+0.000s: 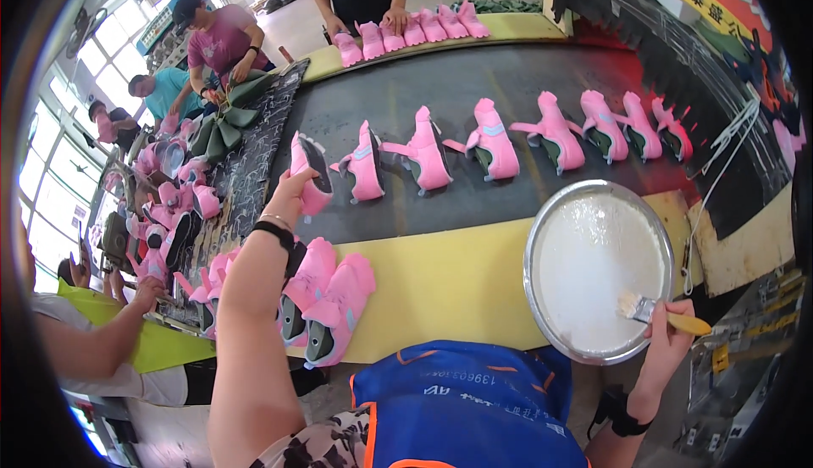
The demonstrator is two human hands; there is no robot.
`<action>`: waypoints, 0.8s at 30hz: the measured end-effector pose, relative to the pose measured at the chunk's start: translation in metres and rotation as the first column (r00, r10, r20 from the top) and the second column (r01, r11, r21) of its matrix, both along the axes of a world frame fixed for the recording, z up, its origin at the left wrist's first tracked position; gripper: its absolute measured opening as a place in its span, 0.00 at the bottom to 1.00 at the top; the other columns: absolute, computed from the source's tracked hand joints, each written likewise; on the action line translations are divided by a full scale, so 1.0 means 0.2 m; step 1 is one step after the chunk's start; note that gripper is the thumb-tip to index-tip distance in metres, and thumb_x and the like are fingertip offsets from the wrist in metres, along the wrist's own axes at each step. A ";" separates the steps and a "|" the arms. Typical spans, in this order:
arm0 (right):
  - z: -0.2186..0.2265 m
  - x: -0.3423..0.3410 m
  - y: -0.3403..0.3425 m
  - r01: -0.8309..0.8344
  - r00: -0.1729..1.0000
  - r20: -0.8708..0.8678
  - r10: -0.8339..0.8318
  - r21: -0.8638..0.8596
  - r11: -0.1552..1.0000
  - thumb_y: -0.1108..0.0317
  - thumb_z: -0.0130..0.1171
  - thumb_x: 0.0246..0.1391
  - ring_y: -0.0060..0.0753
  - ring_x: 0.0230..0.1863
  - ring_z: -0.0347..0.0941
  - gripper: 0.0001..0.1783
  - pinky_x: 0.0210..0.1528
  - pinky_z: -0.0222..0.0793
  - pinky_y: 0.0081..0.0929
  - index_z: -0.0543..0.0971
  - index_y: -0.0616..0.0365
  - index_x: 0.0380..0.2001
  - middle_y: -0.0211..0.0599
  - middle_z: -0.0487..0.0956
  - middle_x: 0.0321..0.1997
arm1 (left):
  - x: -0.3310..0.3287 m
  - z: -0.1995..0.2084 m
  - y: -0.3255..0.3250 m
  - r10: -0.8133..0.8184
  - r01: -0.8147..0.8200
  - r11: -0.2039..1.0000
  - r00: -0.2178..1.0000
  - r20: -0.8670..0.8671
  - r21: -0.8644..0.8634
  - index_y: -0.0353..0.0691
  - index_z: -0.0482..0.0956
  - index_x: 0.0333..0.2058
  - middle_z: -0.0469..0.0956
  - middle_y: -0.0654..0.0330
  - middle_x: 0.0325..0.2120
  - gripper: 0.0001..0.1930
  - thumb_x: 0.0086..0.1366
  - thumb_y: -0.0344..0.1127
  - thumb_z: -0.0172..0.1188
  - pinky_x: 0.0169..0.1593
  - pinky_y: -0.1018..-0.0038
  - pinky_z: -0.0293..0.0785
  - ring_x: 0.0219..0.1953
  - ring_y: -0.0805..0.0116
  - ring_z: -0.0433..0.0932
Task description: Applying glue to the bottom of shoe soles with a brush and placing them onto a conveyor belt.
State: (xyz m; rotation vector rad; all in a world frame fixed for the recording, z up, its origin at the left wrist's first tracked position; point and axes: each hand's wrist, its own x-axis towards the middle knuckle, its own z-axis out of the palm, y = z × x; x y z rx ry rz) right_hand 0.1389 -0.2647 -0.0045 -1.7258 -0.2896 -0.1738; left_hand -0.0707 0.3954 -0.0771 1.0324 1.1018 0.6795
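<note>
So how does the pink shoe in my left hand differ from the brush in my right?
The pink shoe is mainly pink; the brush has a yellow handle and pale bristles. The shoe is in your left hand, by the dark surface; the brush is in your right hand, over the metal bowl of white stuff. Both are handheld.

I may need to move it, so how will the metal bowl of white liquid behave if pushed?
The metal bowl will probably feel heavy for its size, since white liquid spreads across most of its width, though its depth is hidden. That glossy, wet-looking surface may slosh if pushed fast. The shiny metal wall suggests it should stay stiff.
</note>
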 end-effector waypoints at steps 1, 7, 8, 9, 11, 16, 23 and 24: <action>0.01 0.00 0.00 0.017 1.000 -0.010 -0.017 -0.028 0.999 0.78 0.58 0.65 0.12 0.23 0.64 0.07 0.26 0.60 0.13 0.71 0.59 0.34 0.26 0.70 0.28 | -0.04 -0.09 0.10 0.089 -0.085 0.993 0.995 -0.049 0.076 0.44 0.63 0.67 0.74 0.50 0.56 0.46 0.48 0.29 0.75 0.57 0.50 0.77 0.55 0.49 0.78; 0.04 -0.01 -0.05 0.075 0.997 0.008 -0.075 -0.149 0.986 0.77 0.58 0.65 0.12 0.22 0.63 0.07 0.25 0.59 0.12 0.70 0.59 0.34 0.26 0.71 0.28 | 0.09 -0.36 0.31 0.320 -0.116 0.914 0.796 -0.514 0.389 0.42 0.59 0.70 0.70 0.48 0.63 0.58 0.37 0.36 0.78 0.65 0.64 0.69 0.64 0.53 0.72; 0.04 -0.01 -0.05 0.073 0.997 0.015 -0.071 -0.154 0.985 0.77 0.58 0.65 0.12 0.22 0.63 0.07 0.25 0.59 0.12 0.70 0.59 0.34 0.26 0.71 0.28 | 0.09 -0.41 0.33 0.320 -0.122 0.916 0.798 -0.511 0.383 0.42 0.59 0.70 0.70 0.48 0.63 0.58 0.37 0.36 0.78 0.65 0.64 0.69 0.64 0.53 0.72; 0.06 -0.02 -0.05 0.078 0.997 0.001 -0.079 -0.161 0.984 0.77 0.58 0.65 0.11 0.22 0.63 0.07 0.25 0.59 0.12 0.70 0.59 0.34 0.26 0.70 0.28 | 0.08 -0.46 0.34 0.309 -0.080 0.904 0.800 -0.514 0.420 0.42 0.59 0.70 0.71 0.48 0.63 0.58 0.38 0.37 0.79 0.66 0.64 0.68 0.64 0.53 0.71; 0.08 -0.01 -0.02 0.062 0.998 -0.017 -0.066 -0.168 0.984 0.77 0.57 0.65 0.11 0.23 0.63 0.07 0.25 0.59 0.12 0.69 0.59 0.34 0.26 0.70 0.27 | 0.00 -0.60 0.42 0.224 0.096 0.894 0.750 -0.623 0.438 0.42 0.57 0.72 0.70 0.45 0.64 0.57 0.42 0.41 0.79 0.68 0.62 0.67 0.66 0.50 0.70; 0.10 -0.05 0.09 0.020 1.000 0.020 -0.016 -0.181 0.983 0.78 0.57 0.65 0.12 0.24 0.62 0.07 0.26 0.58 0.13 0.70 0.60 0.35 0.27 0.69 0.29 | -0.02 -0.48 0.55 -0.021 0.633 0.744 0.345 -0.938 0.216 0.41 0.58 0.72 0.71 0.42 0.64 0.51 0.54 0.53 0.73 0.66 0.60 0.70 0.64 0.45 0.73; 0.11 -0.10 0.19 -0.085 0.994 0.049 0.093 -0.148 0.985 0.78 0.56 0.66 0.13 0.25 0.62 0.06 0.28 0.59 0.14 0.70 0.60 0.35 0.27 0.67 0.30 | 0.07 0.21 -0.20 -0.378 0.909 0.382 -0.008 -0.926 -0.163 0.37 0.87 0.23 0.83 0.52 0.20 0.33 0.60 0.67 0.60 0.32 0.63 0.81 0.26 0.59 0.85; 0.11 -0.11 0.19 -0.079 0.995 0.047 0.085 -0.126 0.989 0.78 0.56 0.66 0.13 0.25 0.62 0.06 0.29 0.59 0.14 0.70 0.60 0.35 0.27 0.67 0.30 | 0.05 0.28 -0.41 -0.231 0.940 0.217 -0.212 -0.950 -0.263 0.37 0.87 0.25 0.83 0.54 0.19 0.33 0.61 0.68 0.59 0.33 0.62 0.81 0.26 0.58 0.85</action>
